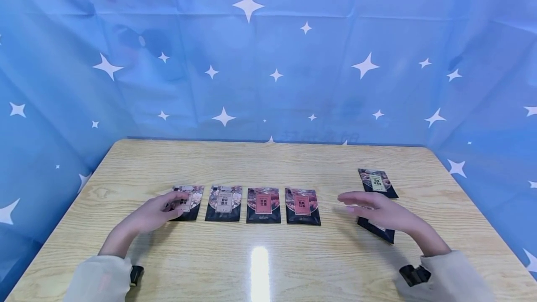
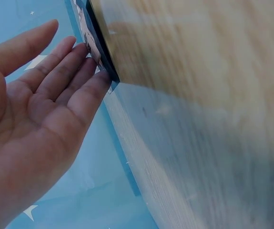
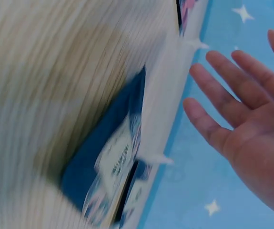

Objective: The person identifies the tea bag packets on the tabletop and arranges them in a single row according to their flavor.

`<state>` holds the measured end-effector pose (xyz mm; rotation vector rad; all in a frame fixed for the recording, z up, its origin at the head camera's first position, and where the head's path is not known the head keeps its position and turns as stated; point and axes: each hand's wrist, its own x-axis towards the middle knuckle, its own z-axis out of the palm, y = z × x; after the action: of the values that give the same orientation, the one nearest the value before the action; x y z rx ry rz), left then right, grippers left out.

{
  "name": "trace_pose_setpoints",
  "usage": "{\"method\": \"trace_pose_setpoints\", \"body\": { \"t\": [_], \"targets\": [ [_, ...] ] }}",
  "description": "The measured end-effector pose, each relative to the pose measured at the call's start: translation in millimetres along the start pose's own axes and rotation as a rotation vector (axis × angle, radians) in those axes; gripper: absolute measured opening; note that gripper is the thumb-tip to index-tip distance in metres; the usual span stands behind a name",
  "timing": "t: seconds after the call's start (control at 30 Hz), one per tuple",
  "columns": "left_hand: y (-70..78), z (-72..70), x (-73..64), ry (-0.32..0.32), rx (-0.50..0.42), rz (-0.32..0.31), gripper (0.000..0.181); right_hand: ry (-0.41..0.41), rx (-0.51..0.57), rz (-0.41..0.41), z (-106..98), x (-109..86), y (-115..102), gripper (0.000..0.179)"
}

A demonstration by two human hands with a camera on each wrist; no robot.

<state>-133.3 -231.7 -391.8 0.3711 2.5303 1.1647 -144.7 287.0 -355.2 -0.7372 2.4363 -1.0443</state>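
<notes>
Four tea sachets lie in a row across the table. At its left end is a floral sachet with a pale pink label; my left hand partly covers it, loosely bent fingertips right at its edge in the left wrist view. Beside it come a second floral sachet, a red-labelled sachet and another red-labelled sachet. My right hand hovers palm inward with relaxed fingers, nothing in it. Beneath it, partly hidden, is a dark sachet; a green-labelled sachet lies just behind.
The wooden table has rounded back corners and a bright light reflection near its front. A blue curtain with white stars hangs behind and along both sides. Each wrist wears a dark strap, seen below the pale sleeves.
</notes>
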Motion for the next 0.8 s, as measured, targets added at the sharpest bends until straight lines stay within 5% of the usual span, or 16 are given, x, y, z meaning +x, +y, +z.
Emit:
{"method": "trace_pose_setpoints", "body": {
  "t": [0.37, 0.6, 0.8],
  "targets": [
    [1.0, 0.0, -1.5, -0.005, -0.006, -0.011, 0.041, 0.053, -0.016, 0.077, -18.1, -40.1, 20.4, 0.043],
    [0.7, 0.5, -1.4, -0.002, -0.006, -0.016, 0.041, 0.081, -0.025, 0.189, -13.8, -57.8, 30.9, 0.044],
    [0.4, 0.1, -0.8, -0.004, -0.025, 0.012, 0.04, 0.059, 0.016, 0.202, -9.5, -64.7, 38.5, 0.047]
  ]
}}
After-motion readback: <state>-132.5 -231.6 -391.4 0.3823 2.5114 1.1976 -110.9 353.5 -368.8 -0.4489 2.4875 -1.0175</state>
